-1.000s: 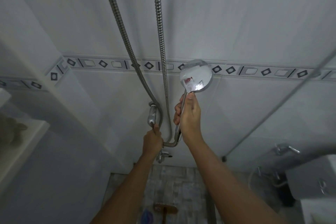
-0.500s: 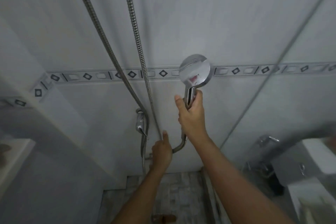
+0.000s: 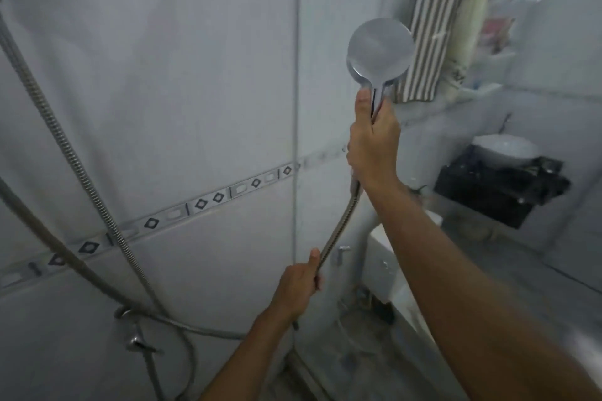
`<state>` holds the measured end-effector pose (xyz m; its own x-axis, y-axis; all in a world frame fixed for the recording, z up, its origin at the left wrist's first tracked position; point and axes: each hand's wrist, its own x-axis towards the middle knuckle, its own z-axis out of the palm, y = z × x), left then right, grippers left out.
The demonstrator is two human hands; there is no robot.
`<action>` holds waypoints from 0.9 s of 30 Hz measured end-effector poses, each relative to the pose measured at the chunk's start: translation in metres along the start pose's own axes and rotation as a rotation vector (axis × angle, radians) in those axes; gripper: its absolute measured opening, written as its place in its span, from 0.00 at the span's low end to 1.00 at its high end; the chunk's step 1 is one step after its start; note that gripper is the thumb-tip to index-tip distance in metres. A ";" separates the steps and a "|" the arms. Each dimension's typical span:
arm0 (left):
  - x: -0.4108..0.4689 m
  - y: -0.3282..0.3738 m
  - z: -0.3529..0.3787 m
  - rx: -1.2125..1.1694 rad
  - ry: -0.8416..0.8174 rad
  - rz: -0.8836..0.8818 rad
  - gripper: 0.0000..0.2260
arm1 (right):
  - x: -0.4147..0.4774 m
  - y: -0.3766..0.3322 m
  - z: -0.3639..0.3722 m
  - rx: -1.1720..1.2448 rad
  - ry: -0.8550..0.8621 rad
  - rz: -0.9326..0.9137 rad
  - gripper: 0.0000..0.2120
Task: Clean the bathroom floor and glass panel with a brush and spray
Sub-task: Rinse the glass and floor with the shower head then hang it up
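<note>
My right hand [image 3: 373, 143] grips the handle of a chrome shower head [image 3: 379, 50] and holds it raised, its round face turned away from me toward the glass panel [image 3: 329, 107]. Below it my left hand [image 3: 298, 290] grips the metal shower hose [image 3: 338, 228] that runs down from the handle. The glass panel's edge [image 3: 295, 75] stands vertical just left of both hands. No brush or spray bottle shows.
The tiled wall [image 3: 163, 91] with a diamond-pattern border fills the left, with hoses [image 3: 65, 146] and the tap [image 3: 135, 340] at lower left. Through the glass: a striped towel [image 3: 430, 36], a white shelf rack [image 3: 501, 26], a white basin [image 3: 503, 150] on a black stand and a toilet [image 3: 387, 267].
My view has swung to the right, from the tiled wall to the glass panel. The right hand lifted the shower head higher and to the right; the left hand left the tap and took hold of the hose.
</note>
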<state>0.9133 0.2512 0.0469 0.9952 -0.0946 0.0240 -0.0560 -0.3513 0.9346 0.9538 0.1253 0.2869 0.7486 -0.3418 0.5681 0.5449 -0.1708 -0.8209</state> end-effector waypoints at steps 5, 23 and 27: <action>0.005 0.065 -0.006 0.028 -0.004 0.286 0.26 | -0.005 -0.046 -0.063 -0.076 0.072 -0.073 0.16; -0.097 0.253 0.037 -0.017 0.009 0.659 0.26 | -0.066 -0.154 -0.231 -0.047 0.240 -0.037 0.22; -0.117 0.260 0.064 -0.017 -0.064 0.696 0.26 | -0.075 -0.151 -0.265 -0.105 0.222 0.005 0.24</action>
<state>0.7775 0.1113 0.2641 0.7216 -0.3471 0.5990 -0.6773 -0.1749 0.7146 0.7150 -0.0678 0.3531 0.6435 -0.5357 0.5467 0.4904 -0.2599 -0.8318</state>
